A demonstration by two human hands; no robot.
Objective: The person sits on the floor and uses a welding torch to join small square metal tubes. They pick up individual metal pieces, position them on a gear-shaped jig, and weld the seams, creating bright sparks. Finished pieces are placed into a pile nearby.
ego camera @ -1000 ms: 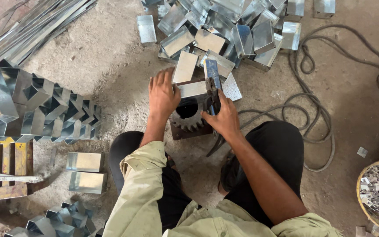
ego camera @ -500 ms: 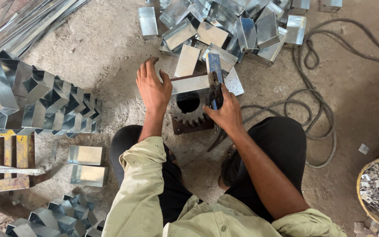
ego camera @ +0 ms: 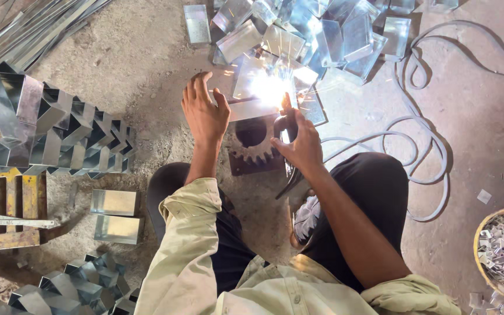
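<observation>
Left hand [ego camera: 204, 114] presses flat, fingers spread, on a shiny folded sheet-metal piece [ego camera: 252, 108]; right hand [ego camera: 303, 143] is clamped around a dark welding holder [ego camera: 287, 131], sparking far of the rusty toothed gear block [ego camera: 255, 146].

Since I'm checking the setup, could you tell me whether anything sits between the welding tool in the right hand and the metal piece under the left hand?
Nothing visible does. The right hand brings the welding tool straight to the metal piece, where the bright arc flares; the left hand rests on the piece's other end.

The white glare [ego camera: 270, 87] hides from us the tool tip; the basket [ego camera: 485, 274] is cut at the right edge.
</observation>
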